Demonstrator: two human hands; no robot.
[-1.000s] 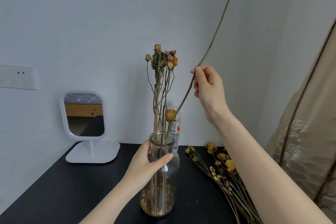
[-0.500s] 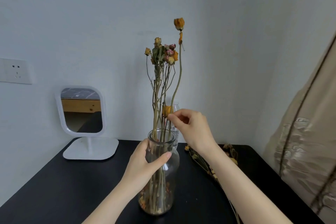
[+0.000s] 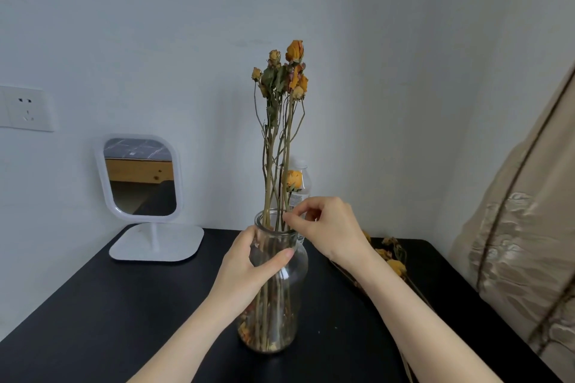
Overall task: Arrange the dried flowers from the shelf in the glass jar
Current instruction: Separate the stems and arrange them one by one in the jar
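— As the jar (image 3: 273, 289) stands now, how far along is the job?
— Well along, by my reading. A tall bunch (image 3: 281, 78) stands in the jar, stems reaching the bottom. Loose flowers (image 3: 392, 263) lie on the black table (image 3: 124, 305) just to its right, so some are left.
— And the hands?
— Left hand (image 3: 245, 270) grips the jar's neck, thumb across the front. Right hand (image 3: 329, 227) is curled at the mouth, thumb and forefinger pinching a stem (image 3: 283, 196).
— How does the bunch look?
— Thin, brittle, greenish-brown stems. Small yellow and orange heads cluster on top, with one low near the rim. Petal crumbs lie in the clear jar, mid-table.
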